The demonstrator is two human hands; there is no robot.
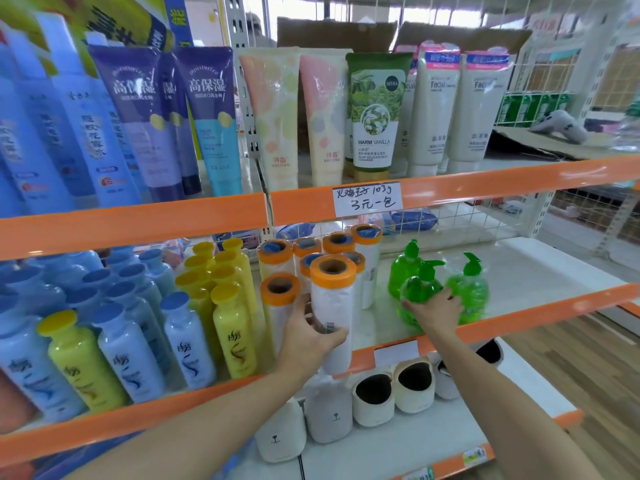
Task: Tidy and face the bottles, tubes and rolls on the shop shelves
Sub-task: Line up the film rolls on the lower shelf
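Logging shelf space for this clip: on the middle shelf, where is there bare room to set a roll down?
Bare white shelf lies right of the green pump bottles, out to the wire end panel. A narrower strip runs between those bottles and the orange-capped rolls. Left of the rolls it is crowded: yellow bottles and blue bottles stand packed to the front lip.

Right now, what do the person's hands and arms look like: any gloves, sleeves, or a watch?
Both are bare. The left hand and right hand wear no gloves, and no rings show. Both forearms are uncovered as far back as the frame's lower edge, with no sleeve, watch or wristband visible.
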